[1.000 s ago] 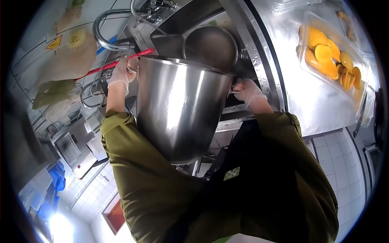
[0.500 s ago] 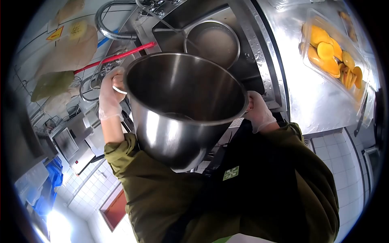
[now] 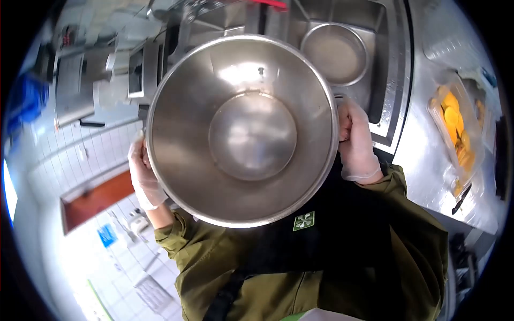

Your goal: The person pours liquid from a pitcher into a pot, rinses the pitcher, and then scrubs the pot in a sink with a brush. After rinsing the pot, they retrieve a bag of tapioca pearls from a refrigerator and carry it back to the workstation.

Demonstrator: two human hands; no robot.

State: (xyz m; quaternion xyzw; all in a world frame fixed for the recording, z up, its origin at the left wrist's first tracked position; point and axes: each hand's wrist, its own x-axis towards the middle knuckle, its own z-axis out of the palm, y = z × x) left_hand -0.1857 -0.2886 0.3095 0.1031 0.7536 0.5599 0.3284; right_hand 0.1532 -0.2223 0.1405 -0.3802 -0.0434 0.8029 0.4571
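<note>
A large steel pot (image 3: 251, 136) hangs in front of my body, its open mouth facing me so the bare inner base shows. My left hand (image 3: 143, 174), in a clear glove, grips the pot at its left side; the handle there is hidden behind the rim. On the opposite side my right hand (image 3: 355, 139), gloved too, is closed around the other side handle. Beyond the pot, a round metal bowl (image 3: 335, 55) with cloudy liquid sits in the sink (image 3: 377, 21).
At the right, a steel counter (image 3: 415, 176) carries a clear plastic tub (image 3: 436, 115) of orange-yellow pieces. A knife (image 3: 461, 199) lies by it. A red bar (image 3: 270, 4) shows at the top. White tiled floor (image 3: 128, 262) lies lower left.
The pot has tipped toward me, so its mouth now faces the camera. My view and body have turned left, and the sink and tub appear farther right. Both hands keep their grip.
</note>
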